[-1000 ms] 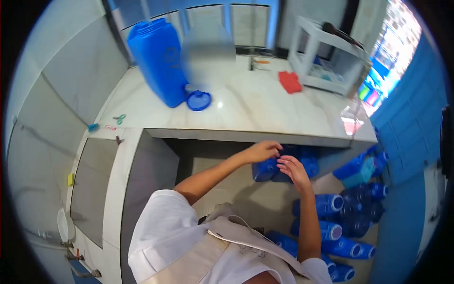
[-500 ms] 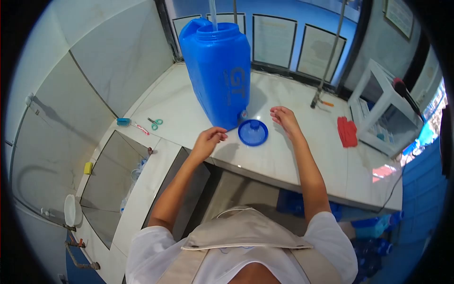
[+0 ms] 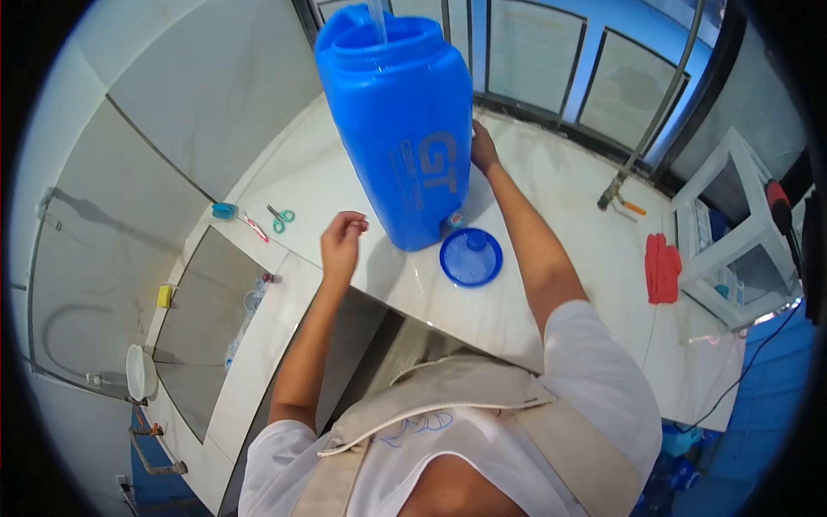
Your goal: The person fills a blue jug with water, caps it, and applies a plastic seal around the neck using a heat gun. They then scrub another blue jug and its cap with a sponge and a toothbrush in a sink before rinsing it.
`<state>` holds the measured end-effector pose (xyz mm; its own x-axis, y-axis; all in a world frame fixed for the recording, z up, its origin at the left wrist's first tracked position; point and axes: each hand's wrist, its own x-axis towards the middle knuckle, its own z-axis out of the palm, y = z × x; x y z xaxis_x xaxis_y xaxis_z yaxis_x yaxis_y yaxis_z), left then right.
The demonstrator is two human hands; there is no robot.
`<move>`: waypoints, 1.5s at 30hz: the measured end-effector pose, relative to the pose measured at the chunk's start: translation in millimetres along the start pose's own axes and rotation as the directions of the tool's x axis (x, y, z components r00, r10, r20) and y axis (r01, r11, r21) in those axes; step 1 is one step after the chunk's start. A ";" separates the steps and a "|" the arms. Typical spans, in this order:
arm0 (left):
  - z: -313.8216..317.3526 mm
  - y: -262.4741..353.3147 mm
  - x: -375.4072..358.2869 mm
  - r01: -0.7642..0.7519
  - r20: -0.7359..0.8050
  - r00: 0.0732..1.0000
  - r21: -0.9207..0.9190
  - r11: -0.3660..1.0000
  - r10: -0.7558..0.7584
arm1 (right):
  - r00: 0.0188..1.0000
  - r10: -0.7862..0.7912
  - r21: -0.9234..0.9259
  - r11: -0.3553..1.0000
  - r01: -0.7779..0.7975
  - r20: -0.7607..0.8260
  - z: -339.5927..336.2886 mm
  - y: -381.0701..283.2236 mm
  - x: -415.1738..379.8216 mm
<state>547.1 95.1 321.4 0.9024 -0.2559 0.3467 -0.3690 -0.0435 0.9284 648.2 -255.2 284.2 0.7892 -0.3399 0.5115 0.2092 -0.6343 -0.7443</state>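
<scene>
A tall blue plastic water jug (image 3: 388, 129) marked GT stands on the white counter with its mouth uncovered. A clear stream of water (image 3: 377, 19) runs down into the mouth from above. My right hand (image 3: 484, 146) is at the jug's right side, its fingers mostly hidden behind it. To the left of the jug, my left hand (image 3: 341, 244) hovers apart from it, fingers loosely bent and holding nothing. A round blue lid (image 3: 471, 258) lies in front of the jug, close to the small spigot (image 3: 455, 221) at its base.
Green-handled scissors (image 3: 281, 219), a toothbrush (image 3: 257, 229) and a blue brush (image 3: 224, 210) lie left on the counter (image 3: 301, 189). A sink opening (image 3: 207, 319) holds plastic bottles. At right are a metal pipe (image 3: 620, 177), red cloth (image 3: 662, 269) and white-framed case (image 3: 732, 233).
My right hand has moved from beside the lid, forward to the jug's right side. My left hand has shifted left, away from the jug. The camera view has moved closer to the jug.
</scene>
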 end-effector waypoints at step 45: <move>7.7 146.3 451.7 -0.447 0.548 0.833 0.588 0.674 0.074 | 0.964 0.136 0.005 0.990 -0.141 0.229 -11.5 -0.4 -1.7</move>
<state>899.0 -34.3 612.8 0.6024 -0.7458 0.2845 -0.7830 -0.4828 0.3923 640.1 -262.3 288.5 0.9213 -0.2551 0.2936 0.0990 -0.5763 -0.8112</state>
